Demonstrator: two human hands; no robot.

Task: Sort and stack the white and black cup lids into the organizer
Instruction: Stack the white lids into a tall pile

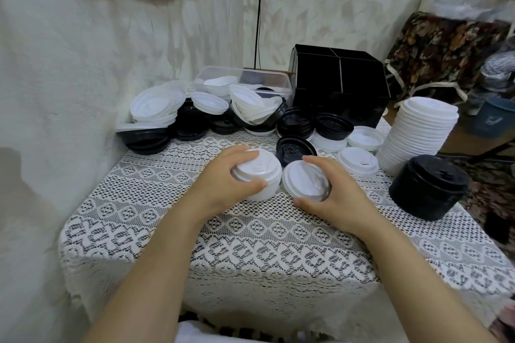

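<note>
gripping: our left hand [223, 186] curls round a short white stack [257, 175] on the cloth [250, 245], thumb on its near side. our right hand [342, 198] holds a tilted white lid [303, 181] just beside it. a loose black lid [295, 147] lies just behind our hands. organizer [340, 86] stands at the back, a mixed pile [195, 117] left of it by a tub [245, 75]. tall white stack [418, 131] and black stack [429, 186] sit at right.
</note>
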